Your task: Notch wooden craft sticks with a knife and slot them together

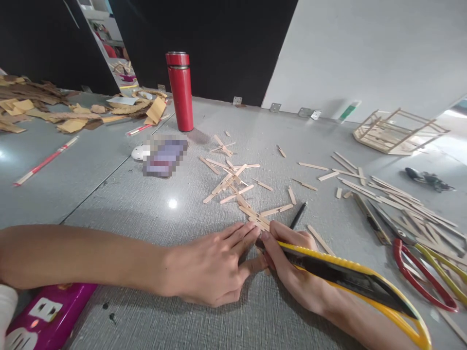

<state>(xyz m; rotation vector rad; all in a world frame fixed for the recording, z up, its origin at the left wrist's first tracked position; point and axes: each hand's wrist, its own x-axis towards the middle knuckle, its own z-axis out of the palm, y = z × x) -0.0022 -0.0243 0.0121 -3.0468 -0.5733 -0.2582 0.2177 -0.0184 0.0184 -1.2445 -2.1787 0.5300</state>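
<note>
My right hand (295, 272) is closed around a yellow and black utility knife (339, 270). Its handle runs back along the forearm and its tip end points at the left fingertips; the blade is hidden between my hands. My left hand (219, 262) presses its fingertips down on several craft sticks (260, 221) lying on the grey table (146, 301), the thumb reaching towards the right hand. Just beyond the right hand lies a black pen (299, 215). More loose craft sticks (233, 180), some whole and some cut short, are scattered ahead of the hands.
A red thermos (180, 92) stands at the back, near a white mouse (140, 152) and a blurred-out item (166, 156). At right are scissors (423, 272), piled sticks (412, 204) and a stick frame (399, 131). A purple power strip (69, 311) lies front left; cardboard scraps (32, 104) lie back left.
</note>
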